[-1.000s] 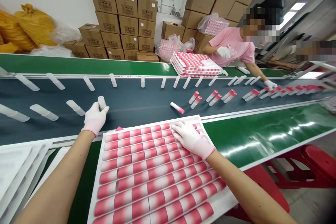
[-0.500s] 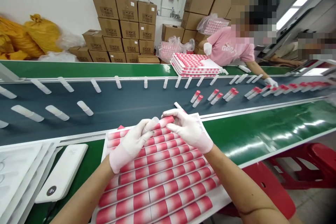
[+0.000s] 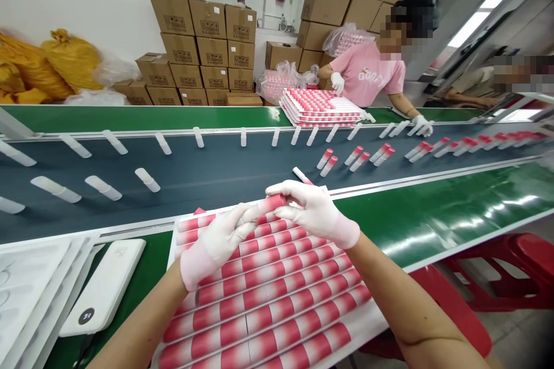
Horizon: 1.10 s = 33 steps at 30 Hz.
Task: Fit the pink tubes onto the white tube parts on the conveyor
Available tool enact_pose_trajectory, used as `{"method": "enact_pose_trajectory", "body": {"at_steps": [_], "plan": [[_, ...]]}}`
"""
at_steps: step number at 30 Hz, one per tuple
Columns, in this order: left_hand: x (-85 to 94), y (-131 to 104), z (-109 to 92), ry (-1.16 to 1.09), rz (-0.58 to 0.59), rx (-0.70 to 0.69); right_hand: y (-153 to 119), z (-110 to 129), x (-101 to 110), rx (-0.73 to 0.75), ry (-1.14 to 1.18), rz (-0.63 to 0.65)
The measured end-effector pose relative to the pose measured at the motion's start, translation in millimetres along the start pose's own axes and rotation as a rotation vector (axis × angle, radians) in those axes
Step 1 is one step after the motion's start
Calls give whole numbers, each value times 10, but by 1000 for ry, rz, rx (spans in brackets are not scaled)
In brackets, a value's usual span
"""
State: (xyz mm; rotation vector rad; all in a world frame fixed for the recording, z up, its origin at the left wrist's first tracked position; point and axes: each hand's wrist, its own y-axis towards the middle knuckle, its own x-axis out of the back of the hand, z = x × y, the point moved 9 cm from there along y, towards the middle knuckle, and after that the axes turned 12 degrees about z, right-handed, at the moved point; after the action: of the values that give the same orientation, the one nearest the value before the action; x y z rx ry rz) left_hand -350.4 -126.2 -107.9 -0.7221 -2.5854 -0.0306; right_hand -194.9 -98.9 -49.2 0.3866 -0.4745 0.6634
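Observation:
My left hand [image 3: 223, 236], in a white glove, is closed around the pale end of a small red-and-white tube [image 3: 270, 203]. At the tube's red end, the thumb and fingers of my gloved right hand [image 3: 309, 210] pinch it. Fingers hide much of the pale end, so I cannot tell how its parts join. Just below both hands lies a white tray [image 3: 341, 328] packed with rows of red-to-white tubes [image 3: 259, 294]. Beyond my right hand, a white-and-red tube [image 3: 302, 175] lies at the tray's far edge.
Past the tray runs a dark conveyor belt [image 3: 208, 170] carrying white tubes and red-tipped tubes. White trays [image 3: 30, 294] and a white power bank [image 3: 106, 288] lie at left. A gloved co-worker [image 3: 367, 72] reaches onto the belt opposite. Red stools [image 3: 450, 305] stand at lower right.
The pale piece in my left hand, tilted before, now lines up with the red piece in my right. Items on the belt have shifted slightly right. The co-worker's reaching hand has moved left.

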Motion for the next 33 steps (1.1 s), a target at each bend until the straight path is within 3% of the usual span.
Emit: {"method": "enact_pose_trajectory", "body": {"at_steps": [4, 9, 11, 13, 15, 16, 17, 18, 20, 22, 26, 29, 33], "plan": [[-83, 70, 22, 90, 40, -38, 71, 2, -155, -63, -52, 47], [-188, 180, 131, 15, -61, -59, 60, -125, -459, -225, 21, -92], [-240, 230, 202, -79, -38, -46, 120, -229, -518, -252, 73, -13], [-205, 278, 270, -150, -19, -26, 225, -360, -337, -203, 77, 70], [-37, 328, 365, -182, -59, 25, 313, -560, 161, -138, -112, 45], [87, 357, 421, -196, -103, 55, 320, -692, 517, -136, -299, -48], [216, 394, 469, -213, -149, 71, 327, -873, 779, -175, -517, -37], [341, 443, 505, -232, -194, 67, 324, -1111, 950, -235, -713, 63], [538, 581, 569, -274, -264, 36, 242, -1599, 1158, -304, -861, 275], [659, 759, 651, -303, -327, 30, 121, -1989, 1242, -337, -861, 393], [657, 1201, 740, -283, -352, 53, 38, -2444, 1232, -360, -789, 412], [515, 1573, 743, -162, -311, 133, 190, -2604, 1197, -371, -689, 324], [238, 2055, 779, -14, -315, 246, 561, -2722, 1056, -370, -480, 101]]}}
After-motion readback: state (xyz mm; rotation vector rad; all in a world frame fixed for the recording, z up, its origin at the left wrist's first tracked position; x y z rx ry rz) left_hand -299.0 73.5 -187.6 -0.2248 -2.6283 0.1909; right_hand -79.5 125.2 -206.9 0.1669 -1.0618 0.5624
